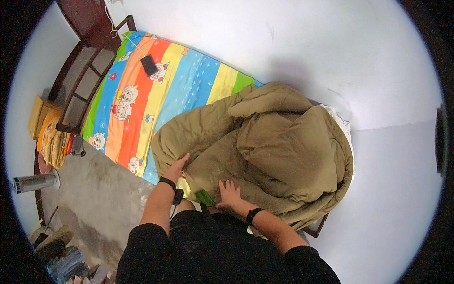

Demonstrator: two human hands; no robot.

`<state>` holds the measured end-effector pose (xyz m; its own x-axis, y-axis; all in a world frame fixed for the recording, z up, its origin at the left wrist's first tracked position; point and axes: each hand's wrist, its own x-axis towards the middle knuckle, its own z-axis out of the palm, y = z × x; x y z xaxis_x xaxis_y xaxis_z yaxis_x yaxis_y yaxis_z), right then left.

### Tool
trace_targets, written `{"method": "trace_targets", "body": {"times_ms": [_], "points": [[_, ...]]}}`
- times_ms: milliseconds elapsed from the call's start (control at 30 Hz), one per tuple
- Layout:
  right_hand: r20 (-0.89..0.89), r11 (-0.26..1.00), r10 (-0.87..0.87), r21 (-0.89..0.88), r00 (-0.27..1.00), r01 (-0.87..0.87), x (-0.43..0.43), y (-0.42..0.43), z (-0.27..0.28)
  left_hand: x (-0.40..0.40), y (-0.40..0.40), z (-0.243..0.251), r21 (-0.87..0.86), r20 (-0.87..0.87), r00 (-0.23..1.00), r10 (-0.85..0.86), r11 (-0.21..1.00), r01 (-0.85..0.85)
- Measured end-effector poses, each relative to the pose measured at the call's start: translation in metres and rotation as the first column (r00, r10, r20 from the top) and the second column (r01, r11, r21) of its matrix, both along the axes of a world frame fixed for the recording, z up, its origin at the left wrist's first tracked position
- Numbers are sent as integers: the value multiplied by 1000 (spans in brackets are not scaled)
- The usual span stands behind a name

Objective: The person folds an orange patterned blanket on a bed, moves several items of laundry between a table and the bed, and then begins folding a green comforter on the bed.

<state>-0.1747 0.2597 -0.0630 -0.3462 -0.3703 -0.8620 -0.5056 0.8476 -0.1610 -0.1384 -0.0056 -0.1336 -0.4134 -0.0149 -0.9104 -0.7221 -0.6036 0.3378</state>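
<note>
A thick olive-brown quilt (283,142) lies bunched and partly folded over the near right part of a bed. The striped cartoon sheet (177,78) shows to its left. At the quilt's lower left edge, my left hand (178,167) rests against the cloth, its fingers partly hidden at the edge. My right hand (230,194) lies on the quilt near my body with its fingers spread. Between the hands, a yellow and green bit of the sheet shows below the quilt's edge. Both wrists wear black bands.
A black phone-like device (149,65) with a white cable lies on the sheet. A dark bed frame (79,96) stands at the far left end, beside folded yellow bedding (56,145). A tower-shaped appliance (35,183) and piled clothes (67,264) are at left. White walls border the bed.
</note>
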Motion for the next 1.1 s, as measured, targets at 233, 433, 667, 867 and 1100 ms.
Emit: {"method": "trace_targets", "body": {"times_ms": [233, 433, 667, 867, 1100], "points": [[-212, 820, -555, -299, 804, 487, -40, 76, 31, -18, -11, -36, -270, -118, 983, 140, 948, -167], [-640, 965, -162, -261, 751, -14, 8, 100, 26, -88, -85, 98, -379, -555, 810, 187, 810, -447], [-464, 859, -504, -178, 729, 480, -22, 109, 41, -121, -231, 368, -610, -778, 588, -223, 495, -619], [-326, 319, -886, -945, 331, -76, -56, 48, 239, -109, -269, 454, -559, -827, 499, -260, 291, -776], [-50, 276, -688, -941, 724, 197, -38, -27, 255, -112, -330, 298, -908, -243, 871, -426, -217, -359]]}}
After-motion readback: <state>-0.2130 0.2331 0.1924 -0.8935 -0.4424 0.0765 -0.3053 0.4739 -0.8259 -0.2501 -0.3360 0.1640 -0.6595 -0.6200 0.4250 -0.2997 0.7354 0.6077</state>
